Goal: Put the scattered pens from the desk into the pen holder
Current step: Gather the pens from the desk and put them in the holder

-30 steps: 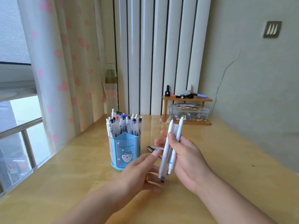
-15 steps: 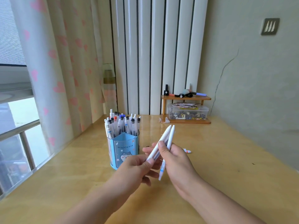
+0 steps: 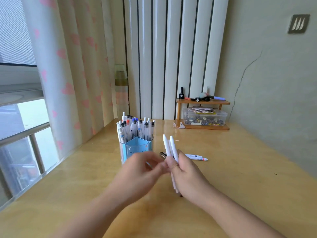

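Note:
A blue pen holder stands on the wooden desk, packed with several pens. My right hand grips a small bundle of white pens almost upright, just right of the holder. My left hand is blurred in front of the holder, its fingertips touching the bundle near my right thumb; whether it grips anything I cannot tell. Two white pens lie on the desk behind my right hand. A dark metallic pen peeks out between my hands.
A small wooden shelf with markers on top and a clear plastic box under it stands at the back wall. A heart-print curtain and window run along the left edge. A bottle sits in the back corner.
My right hand has turned the pen bundle from a rightward slant to nearly upright. My left hand has shifted toward the holder, staying at the bundle. Two pens behind came into view.

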